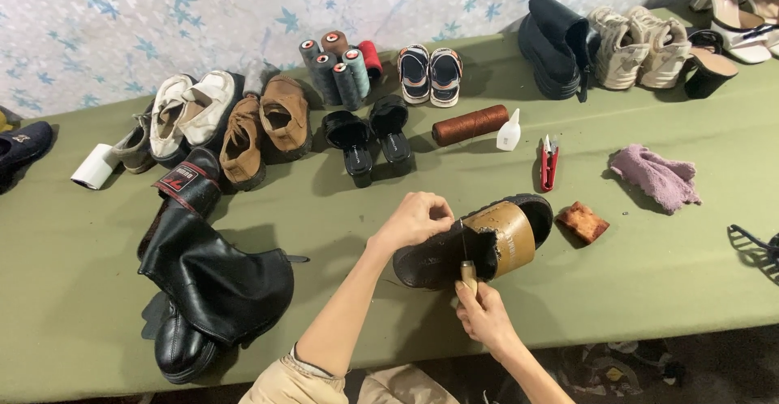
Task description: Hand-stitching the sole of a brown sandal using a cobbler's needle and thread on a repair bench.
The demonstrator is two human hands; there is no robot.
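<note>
A black slide sandal (438,258) with a wide tan strap lies on the green table (341,209) in front of me. My left hand (415,219) is closed over the sandal's inner edge by the strap, pinching something small I cannot make out. My right hand (485,316) grips the pale wooden handle of an awl (468,272). Its thin metal shaft points up against the edge of the tan strap.
Red thread snips (549,163), a brown thread spool (469,124), a small white glue bottle (509,131), a purple cloth (656,177) and a brown block (582,222) lie nearby. Black boots (207,278) lie to the left. Several shoes, sandals and thread cones line the back.
</note>
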